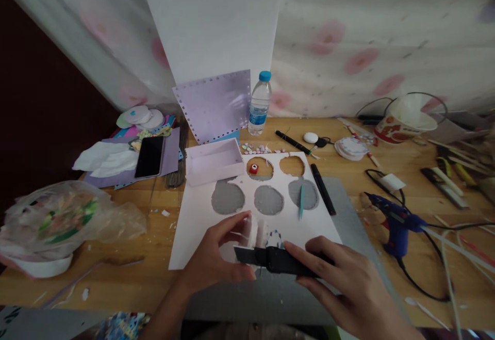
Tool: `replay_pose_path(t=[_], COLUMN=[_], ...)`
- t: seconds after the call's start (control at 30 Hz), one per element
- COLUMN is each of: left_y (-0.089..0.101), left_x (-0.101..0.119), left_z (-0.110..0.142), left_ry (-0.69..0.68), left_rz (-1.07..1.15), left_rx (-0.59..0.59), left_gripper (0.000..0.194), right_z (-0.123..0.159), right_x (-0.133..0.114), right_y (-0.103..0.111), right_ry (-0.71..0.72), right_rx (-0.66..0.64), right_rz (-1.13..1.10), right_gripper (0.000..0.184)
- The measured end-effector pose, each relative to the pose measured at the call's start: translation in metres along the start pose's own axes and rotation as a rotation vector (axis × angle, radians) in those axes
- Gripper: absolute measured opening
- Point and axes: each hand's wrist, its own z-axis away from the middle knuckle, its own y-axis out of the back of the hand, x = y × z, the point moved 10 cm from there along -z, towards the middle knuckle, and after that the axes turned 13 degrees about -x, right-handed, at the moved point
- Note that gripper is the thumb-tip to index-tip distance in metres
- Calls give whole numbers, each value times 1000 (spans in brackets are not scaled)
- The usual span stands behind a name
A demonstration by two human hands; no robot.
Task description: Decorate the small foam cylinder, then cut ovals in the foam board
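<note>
My left hand [212, 255] pinches a small white foam disc [251, 229] and holds it on edge over a white sheet [193, 226] with several round holes cut out of it. My right hand [344, 283] is closed on a black utility knife [270, 258], whose blade end lies against the disc. The sheet rests on a grey cutting mat [348, 211]. A teal pen [301, 201] and a black marker [323, 189] lie on the sheet's right side. A small red object [253, 168] sits in one hole.
A blue glue gun [396, 224] with its cable lies to the right. A white box [213, 160], a purple dotted sheet [214, 103] and a water bottle [259, 102] stand behind. A phone [150, 156] lies on papers at left, near a plastic bag [58, 216]. A paper cup [404, 118] and sticks sit far right.
</note>
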Motion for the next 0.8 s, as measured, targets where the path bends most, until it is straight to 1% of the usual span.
replay_pose_path(t=[0.17, 0.3, 0.37, 0.43, 0.47, 0.53, 0.57, 0.63, 0.67, 0.73, 0.8], left_y=[-6, -13, -13, -7, -2, 10, 15, 20, 20, 15, 11], left_x=[-5, -3, 0, 1, 0, -7, -12, -25, -32, -46, -50], left_z=[2, 2, 3, 4, 5, 7, 7, 8, 8, 6, 3], left_ry=[37, 30, -9, -44, -49, -44, -36, -9, 18, 76, 79], left_rz=[8, 21, 51, 112, 142, 205, 250, 394, 491, 685, 822], left_rx=[-32, -104, -138, -130, -107, -15, 39, 129, 168, 245, 328], left_gripper=[92, 91, 88, 84, 81, 76, 73, 69, 68, 69, 68], right_z=[4, 12, 18, 24, 27, 31, 32, 30, 28, 21, 13], right_x=[1, 1, 8, 26, 37, 61, 70, 80, 81, 76, 62], right_y=[2, 5, 6, 7, 6, -2, -8, -25, -34, -55, -73], right_ry=[-6, -17, -49, -150, -221, -362, -422, -513, -551, -606, -641], right_rx=[-10, -8, 16, 68, 93, 144, 163, 193, 211, 233, 248], right_rz=[0, -39, -89, -172, -233, -389, -482, -694, -807, -1033, -1216], right_gripper=[44, 44, 43, 40, 38, 34, 32, 33, 35, 38, 37])
